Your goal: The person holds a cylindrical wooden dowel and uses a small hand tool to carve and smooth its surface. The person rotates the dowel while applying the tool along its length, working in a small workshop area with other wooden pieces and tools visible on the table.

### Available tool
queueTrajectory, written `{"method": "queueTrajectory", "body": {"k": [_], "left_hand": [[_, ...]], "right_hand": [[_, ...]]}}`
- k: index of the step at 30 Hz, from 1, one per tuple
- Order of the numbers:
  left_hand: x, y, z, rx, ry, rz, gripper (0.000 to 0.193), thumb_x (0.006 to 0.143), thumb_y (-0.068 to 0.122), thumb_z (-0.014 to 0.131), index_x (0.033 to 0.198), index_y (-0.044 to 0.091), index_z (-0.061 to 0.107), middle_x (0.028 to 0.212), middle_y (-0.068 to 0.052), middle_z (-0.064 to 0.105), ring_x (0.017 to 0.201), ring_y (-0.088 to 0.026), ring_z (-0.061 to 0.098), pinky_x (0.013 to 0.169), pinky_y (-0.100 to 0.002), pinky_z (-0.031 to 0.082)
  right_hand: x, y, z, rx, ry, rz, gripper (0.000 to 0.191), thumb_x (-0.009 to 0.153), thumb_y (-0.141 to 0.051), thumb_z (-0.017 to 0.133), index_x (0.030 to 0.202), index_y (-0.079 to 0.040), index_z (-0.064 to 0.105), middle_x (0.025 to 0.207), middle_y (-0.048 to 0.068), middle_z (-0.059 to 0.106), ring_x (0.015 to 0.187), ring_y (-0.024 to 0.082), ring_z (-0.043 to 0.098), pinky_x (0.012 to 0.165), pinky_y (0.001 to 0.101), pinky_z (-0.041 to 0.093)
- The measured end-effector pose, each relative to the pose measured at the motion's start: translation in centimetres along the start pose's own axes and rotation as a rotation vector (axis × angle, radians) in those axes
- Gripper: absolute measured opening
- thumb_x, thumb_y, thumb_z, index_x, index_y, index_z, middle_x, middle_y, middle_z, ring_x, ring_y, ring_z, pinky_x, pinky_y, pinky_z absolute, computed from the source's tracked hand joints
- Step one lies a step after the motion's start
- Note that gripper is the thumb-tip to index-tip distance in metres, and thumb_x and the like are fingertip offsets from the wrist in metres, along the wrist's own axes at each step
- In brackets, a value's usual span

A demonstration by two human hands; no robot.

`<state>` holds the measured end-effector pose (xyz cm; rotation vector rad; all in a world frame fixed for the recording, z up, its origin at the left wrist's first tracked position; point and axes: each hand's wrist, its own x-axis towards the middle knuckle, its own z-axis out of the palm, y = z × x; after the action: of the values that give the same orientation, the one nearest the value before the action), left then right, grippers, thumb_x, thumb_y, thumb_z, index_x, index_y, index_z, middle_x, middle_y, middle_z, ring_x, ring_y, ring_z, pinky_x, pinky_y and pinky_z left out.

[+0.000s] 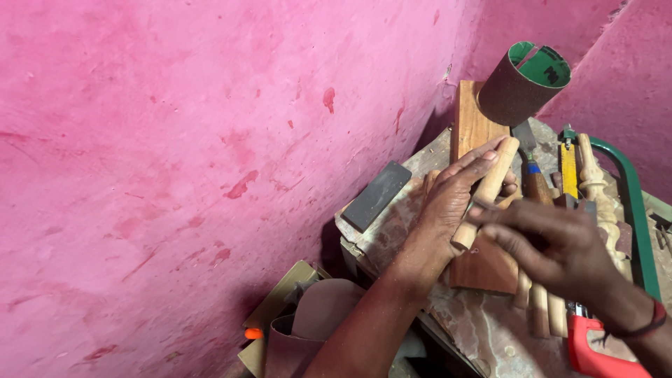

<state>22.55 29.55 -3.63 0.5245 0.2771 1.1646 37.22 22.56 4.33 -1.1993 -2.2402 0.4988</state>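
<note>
Left hand: the left hand (455, 199) is wrapped around a dowel (488, 190), fingers stretched along it, grasping it at a slant above the surface (483, 329).
Right hand: the right hand (553, 241) hovers just beside the dowel's lower end, fingers extended toward it; blurred, so whether it grips anything cannot be told.
Dowel: pale, smooth, round wood, rounded at the top end, uniform in thickness, no visible cracks.
Under the hands: a reddish board (476, 140) lies beneath the left hand; more dowels (546, 308) lie below the right hand.
Beyond the left hand: a sandpaper roll (521, 84), dark grit outside and green inside, stands past the fingertips.
Left of the left hand: a dark stone (376, 195) near the pink wall (175, 140).
Right of the hands: a turned spindle (598, 196), a chisel (535, 178), a green saw frame (633, 203).
Risk: held only by a loose-looking wrap, the smooth dowel could likely slip and roll off the crowded surface; the chisel close to the fingers could nick them.
</note>
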Motion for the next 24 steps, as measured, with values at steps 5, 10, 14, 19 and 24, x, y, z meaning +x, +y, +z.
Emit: {"method": "queueTrajectory", "body": {"k": [5,10,14,19,24], "left_hand": [[-0.2,-0.1,0.8,-0.038,0.007,0.021,0.047,0.108,0.020,0.060,0.150,0.000,0.056,0.111,-0.004,0.071,0.101,-0.009,0.069,0.090,-0.021,0.058],[-0.2,0.4,0.5,0.037,0.039,-0.012,0.043,0.108,0.022,0.061,0.149,0.007,0.058,0.102,-0.009,0.066,0.091,-0.014,0.064,0.082,-0.026,0.056],[0.0,-0.1,0.3,0.023,-0.003,0.031,0.043,0.110,0.021,0.061,0.150,0.004,0.059,0.109,-0.007,0.068,0.097,-0.012,0.065,0.086,-0.024,0.056],[0.1,-0.3,0.6,-0.006,-0.014,0.038,0.044,0.108,0.020,0.063,0.149,0.003,0.059,0.108,-0.007,0.070,0.098,-0.012,0.068,0.089,-0.024,0.057],[-0.5,0.7,0.4,0.115,0.135,-0.003,0.045,0.104,0.023,0.063,0.146,0.007,0.061,0.099,-0.008,0.068,0.088,-0.014,0.066,0.073,-0.028,0.055]], "right_hand": [[0.5,0.3,-0.2,0.035,0.161,-0.046,0.021,0.097,-0.012,0.065,0.113,-0.003,0.075,0.112,0.008,0.079,0.097,0.018,0.078,0.081,0.0282,0.064],[0.1,-0.5,0.1,0.075,-0.002,-0.176,0.018,0.090,-0.018,0.069,0.103,-0.009,0.078,0.102,0.004,0.083,0.095,0.014,0.081,0.075,0.0246,0.065],[0.7,-0.6,-0.3,0.066,0.084,0.002,0.020,0.092,-0.014,0.067,0.108,-0.006,0.077,0.105,0.009,0.082,0.097,0.019,0.079,0.077,0.0285,0.066],[0.6,-0.8,-0.3,0.039,0.116,-0.063,0.018,0.094,-0.013,0.067,0.108,-0.005,0.076,0.109,0.009,0.079,0.106,0.021,0.078,0.087,0.0311,0.064],[0.3,-1.0,0.2,0.087,0.004,-0.165,0.016,0.089,-0.016,0.071,0.100,-0.008,0.079,0.102,0.006,0.083,0.098,0.016,0.081,0.079,0.0258,0.068]]}}
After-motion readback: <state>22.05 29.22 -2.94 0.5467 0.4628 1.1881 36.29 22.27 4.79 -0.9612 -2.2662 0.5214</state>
